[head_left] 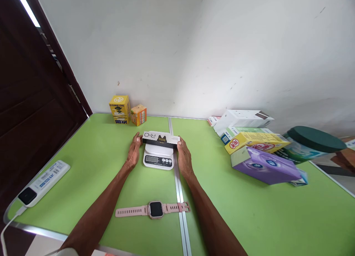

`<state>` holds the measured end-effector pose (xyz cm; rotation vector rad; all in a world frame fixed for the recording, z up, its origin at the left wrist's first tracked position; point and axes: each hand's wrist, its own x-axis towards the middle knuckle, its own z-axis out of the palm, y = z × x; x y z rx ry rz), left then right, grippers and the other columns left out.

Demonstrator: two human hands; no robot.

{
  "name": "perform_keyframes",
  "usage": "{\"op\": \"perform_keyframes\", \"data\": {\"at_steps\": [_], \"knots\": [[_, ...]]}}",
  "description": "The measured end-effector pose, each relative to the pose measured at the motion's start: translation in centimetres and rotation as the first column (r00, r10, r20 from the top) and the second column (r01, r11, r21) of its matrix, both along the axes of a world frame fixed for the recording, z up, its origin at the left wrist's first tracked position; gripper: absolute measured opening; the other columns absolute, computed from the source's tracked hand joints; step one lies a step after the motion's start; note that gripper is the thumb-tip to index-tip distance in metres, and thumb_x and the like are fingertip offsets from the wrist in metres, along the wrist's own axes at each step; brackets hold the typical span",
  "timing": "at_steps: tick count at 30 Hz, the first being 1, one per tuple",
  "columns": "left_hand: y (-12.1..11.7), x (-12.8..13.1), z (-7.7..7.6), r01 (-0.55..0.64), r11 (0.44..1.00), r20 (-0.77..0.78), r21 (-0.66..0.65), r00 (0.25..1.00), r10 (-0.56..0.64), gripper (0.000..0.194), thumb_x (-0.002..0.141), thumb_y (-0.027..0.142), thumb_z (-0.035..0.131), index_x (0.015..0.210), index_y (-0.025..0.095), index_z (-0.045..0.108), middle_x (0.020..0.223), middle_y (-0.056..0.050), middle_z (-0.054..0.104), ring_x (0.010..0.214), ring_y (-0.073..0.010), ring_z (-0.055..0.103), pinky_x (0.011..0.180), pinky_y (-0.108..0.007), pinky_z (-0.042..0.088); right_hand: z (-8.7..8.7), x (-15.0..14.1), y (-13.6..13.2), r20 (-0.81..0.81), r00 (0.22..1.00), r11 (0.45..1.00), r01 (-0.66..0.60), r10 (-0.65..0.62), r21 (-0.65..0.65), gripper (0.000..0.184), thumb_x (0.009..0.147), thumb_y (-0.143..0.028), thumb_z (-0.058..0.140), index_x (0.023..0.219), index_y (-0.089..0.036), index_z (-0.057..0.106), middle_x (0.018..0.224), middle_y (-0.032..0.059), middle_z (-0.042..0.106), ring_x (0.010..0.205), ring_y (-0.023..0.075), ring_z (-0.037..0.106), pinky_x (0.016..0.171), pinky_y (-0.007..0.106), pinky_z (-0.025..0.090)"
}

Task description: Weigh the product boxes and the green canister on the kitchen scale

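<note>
A long white and black box [161, 138] lies across the top of a small white kitchen scale [158, 157] in the middle of the green table [94, 156]. My left hand [134, 151] grips the box's left end with its fingers curled on it. The box's right end is held by my right hand [183, 157]. Both forearms reach in from the near edge. Between them, close to me, a pink smartwatch [155, 209] lies flat with its strap stretched out.
A yellow box [119, 108] and a small orange box [138, 114] stand at the back by the wall. Several boxes, one purple [264, 166], and a dark-lidded tub [312, 142] are piled at the right. A white power strip [41, 182] lies at the left edge.
</note>
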<state>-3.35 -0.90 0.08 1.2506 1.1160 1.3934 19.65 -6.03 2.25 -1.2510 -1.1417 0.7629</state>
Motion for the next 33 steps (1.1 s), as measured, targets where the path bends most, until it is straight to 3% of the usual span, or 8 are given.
{"op": "perform_keyframes", "data": {"at_steps": [10, 18, 21, 25, 29, 33], "knots": [[-0.1, 0.0, 0.3, 0.004, 1.000, -0.051, 0.027, 0.999, -0.003, 0.099, 0.092, 0.095, 0.050, 0.158, 0.022, 0.058, 0.161, -0.019, 0.064, 0.153, -0.0375, 0.059, 0.130, -0.058, 0.045, 0.2, 0.0, 0.0, 0.021, 1.000, 1.000, 0.005, -0.005, 0.007, 0.073, 0.104, -0.080, 0.045, 0.146, -0.026, 0.070, 0.154, 0.0118, 0.070, 0.153, 0.0345, 0.056, 0.132, 0.058, 0.039], [-0.5, 0.1, 1.0, 0.020, 0.999, -0.075, 0.049, 0.997, -0.017, 0.093, 0.093, 0.092, 0.052, 0.152, 0.023, 0.065, 0.164, -0.018, 0.062, 0.158, -0.0390, 0.054, 0.133, -0.059, 0.041, -0.5, 0.0, 0.2, -0.030, 0.997, 0.998, 0.067, -0.068, -0.016, 0.084, 0.098, -0.083, 0.054, 0.154, -0.021, 0.063, 0.167, 0.0158, 0.059, 0.160, 0.0363, 0.049, 0.134, 0.062, 0.036], [-0.6, 0.0, 1.2, 0.042, 0.995, -0.140, 0.087, 0.990, -0.030, 0.085, 0.093, 0.085, 0.061, 0.152, 0.024, 0.066, 0.167, -0.016, 0.059, 0.159, -0.0373, 0.052, 0.135, -0.055, 0.040, -0.4, -0.1, 0.1, -0.060, 0.996, 0.998, 0.060, -0.062, -0.027, 0.085, 0.094, -0.082, 0.062, 0.152, -0.021, 0.064, 0.155, 0.0176, 0.069, 0.149, 0.0384, 0.061, 0.126, 0.062, 0.047], [-0.4, 0.1, 0.9, 0.070, 0.995, -0.113, 0.077, 0.992, -0.061, 0.092, 0.087, 0.081, 0.073, 0.155, 0.022, 0.062, 0.166, -0.019, 0.059, 0.149, -0.0387, 0.062, 0.129, -0.055, 0.048, -0.1, -0.2, 0.1, -0.067, 0.997, 0.999, 0.031, -0.030, 0.012, 0.079, 0.094, -0.079, 0.064, 0.146, -0.020, 0.069, 0.142, 0.0173, 0.077, 0.131, 0.0363, 0.073, 0.115, 0.057, 0.057], [0.2, 0.0, 0.8, 0.049, 0.996, -0.133, 0.077, 0.990, -0.039, 0.096, 0.082, 0.084, 0.076, 0.152, 0.020, 0.063, 0.160, -0.022, 0.064, 0.145, -0.0388, 0.065, 0.126, -0.056, 0.051, 0.0, -0.2, 0.2, -0.065, 0.997, 0.999, 0.041, -0.040, 0.019, 0.077, 0.093, -0.079, 0.064, 0.141, -0.020, 0.071, 0.140, 0.0176, 0.078, 0.127, 0.0358, 0.074, 0.111, 0.054, 0.059], [0.6, -0.5, 2.2, 0.011, 0.991, -0.229, 0.136, 0.973, 0.020, 0.091, 0.079, 0.083, 0.079, 0.143, 0.019, 0.069, 0.145, -0.020, 0.073, 0.137, -0.0375, 0.070, 0.118, -0.057, 0.056, 0.7, 0.0, -0.1, -0.155, 0.988, 0.998, 0.032, -0.025, 0.047, 0.067, 0.092, -0.075, 0.070, 0.133, -0.021, 0.072, 0.133, 0.0152, 0.081, 0.124, 0.0366, 0.074, 0.114, 0.057, 0.056]]}}
